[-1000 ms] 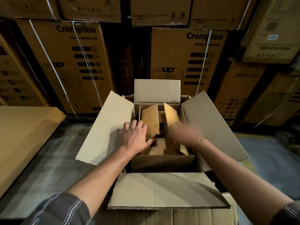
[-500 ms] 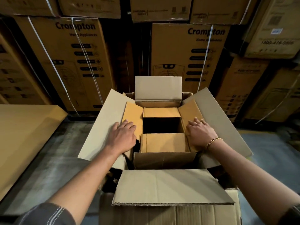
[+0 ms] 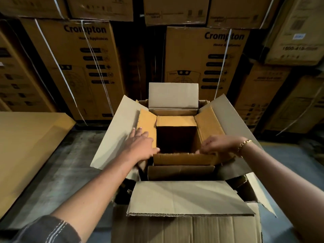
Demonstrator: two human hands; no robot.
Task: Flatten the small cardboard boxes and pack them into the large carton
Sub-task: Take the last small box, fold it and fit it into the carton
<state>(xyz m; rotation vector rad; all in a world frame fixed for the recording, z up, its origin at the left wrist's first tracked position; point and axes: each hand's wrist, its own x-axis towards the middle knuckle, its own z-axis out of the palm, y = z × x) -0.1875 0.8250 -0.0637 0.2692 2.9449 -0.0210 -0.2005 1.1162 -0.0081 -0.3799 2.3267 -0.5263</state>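
Hands are reaching down into the open top of the large carton (image 3: 184,199), which is standing on the floor (image 3: 70,172) right in front of you with all four of its flaps folding outward. The small box (image 3: 176,121) is sitting upright inside it, its own four flaps spreading open around a dark, hollow inside, so it is not yet flattened. Your left hand (image 3: 140,146) is lying palm down on the small box's left flap, fingers straight and close together. That flap is leaning out toward the large carton's left flap, and your thumb is pointing toward the near left corner of the box's opening. Your right hand (image 3: 220,143) is sitting at the near right corner of the same opening, its fingers bending down onto the top edge of the near flap. Blur is hiding whether they are pinching the cardboard or only touching it. The two hands are working well apart, one at each side of the small box, with its opening lying between them. A gold bracelet (image 3: 244,144) is circling your right wrist, and a dark striped sleeve (image 3: 47,230) is covering your left arm at the lower edge of the view. Behind the large carton, printed cartons (image 3: 84,67) marked "Crompton" are standing stacked like a wall, bound with white straps, and a broad flat cardboard slab (image 3: 26,146) is lying off to your left.
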